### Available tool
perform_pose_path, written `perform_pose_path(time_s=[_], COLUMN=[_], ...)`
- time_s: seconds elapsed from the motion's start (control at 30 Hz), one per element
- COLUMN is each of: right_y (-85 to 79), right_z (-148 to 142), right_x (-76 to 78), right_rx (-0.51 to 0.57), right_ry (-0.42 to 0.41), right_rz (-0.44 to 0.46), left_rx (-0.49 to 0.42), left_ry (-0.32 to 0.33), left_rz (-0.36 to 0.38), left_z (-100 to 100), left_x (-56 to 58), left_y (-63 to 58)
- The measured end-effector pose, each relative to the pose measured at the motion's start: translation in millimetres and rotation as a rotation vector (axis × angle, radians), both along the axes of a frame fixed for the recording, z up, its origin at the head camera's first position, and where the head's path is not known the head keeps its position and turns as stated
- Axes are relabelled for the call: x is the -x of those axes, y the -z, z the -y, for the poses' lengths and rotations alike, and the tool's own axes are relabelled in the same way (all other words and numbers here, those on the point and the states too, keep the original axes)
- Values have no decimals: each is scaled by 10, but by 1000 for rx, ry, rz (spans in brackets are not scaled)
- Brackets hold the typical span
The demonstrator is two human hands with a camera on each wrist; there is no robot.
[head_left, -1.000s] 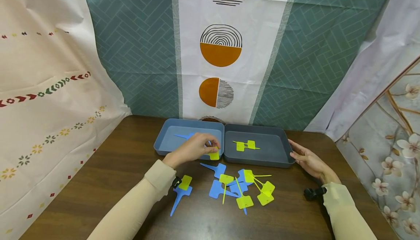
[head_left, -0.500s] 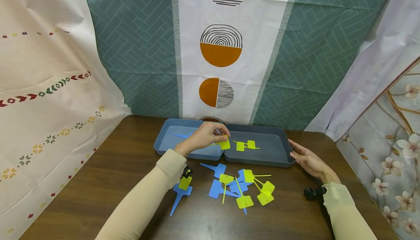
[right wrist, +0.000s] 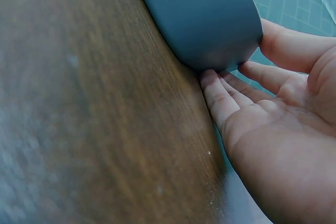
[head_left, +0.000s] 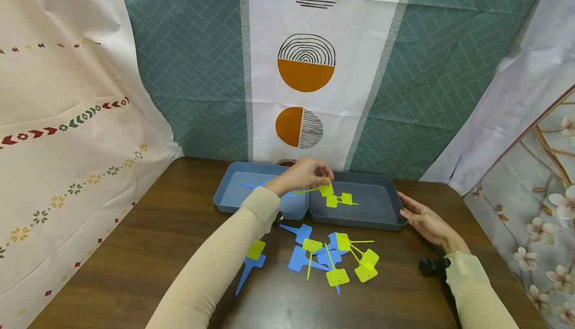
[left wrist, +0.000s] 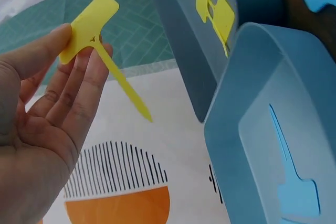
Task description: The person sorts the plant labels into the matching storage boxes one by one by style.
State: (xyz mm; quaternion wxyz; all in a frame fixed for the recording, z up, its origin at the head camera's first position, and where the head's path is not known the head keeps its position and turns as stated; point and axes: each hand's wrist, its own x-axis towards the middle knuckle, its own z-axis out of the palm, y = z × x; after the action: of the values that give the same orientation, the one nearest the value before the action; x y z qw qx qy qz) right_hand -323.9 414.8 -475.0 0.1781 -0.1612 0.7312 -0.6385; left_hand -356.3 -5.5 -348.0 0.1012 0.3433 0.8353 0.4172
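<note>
A yellow T-shaped plant label is pinched between the thumb and fingers of my left hand, over the left part of the dark grey tray. Its pointed stem hangs free in the left wrist view. Two more yellow plant labels lie inside that tray. Blue plant labels lie in the blue tray, partly hidden by my left hand and sleeve. My right hand rests against the dark tray's right end, fingers fairly straight, fingertips low on its outer wall.
Both trays stand side by side at the table's back. In front lies a mixed pile of yellow labels and blue labels. Farther left, a yellow label overlaps a blue label. A patterned cloth hangs behind the trays.
My left hand has carried the yellow plant label rightward and away from me, from the blue tray's front right corner to over the dark tray. My right hand stays at its tray end.
</note>
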Motion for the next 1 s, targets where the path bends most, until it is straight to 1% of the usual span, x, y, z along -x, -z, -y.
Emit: perform_pose_path(time_s=[0.07,0.23,0.43,0.67,0.87,1.0], right_y=[-4,-6,5,21,10,2], right_z=[-5,-8,5,3,6,16], right_x=[1,0,-9,-8,-17,-25], right_rx=[-1,2,-9,-15,-10,-1], right_ry=[3,5,1,11,19,24], right_rz=[-1,-3,8,-2,4,5], left_rx=[16,77,120,151,176,185], left_ry=[3,36,38,43,34,54], left_rz=[7,-5,-6,-4,-1,-11], left_z=[-93,-294,-460,-631,-764,-812], left_x=[55,167,225,209,205,205], left_y=[-10,-34,-39,-67,-25,-7])
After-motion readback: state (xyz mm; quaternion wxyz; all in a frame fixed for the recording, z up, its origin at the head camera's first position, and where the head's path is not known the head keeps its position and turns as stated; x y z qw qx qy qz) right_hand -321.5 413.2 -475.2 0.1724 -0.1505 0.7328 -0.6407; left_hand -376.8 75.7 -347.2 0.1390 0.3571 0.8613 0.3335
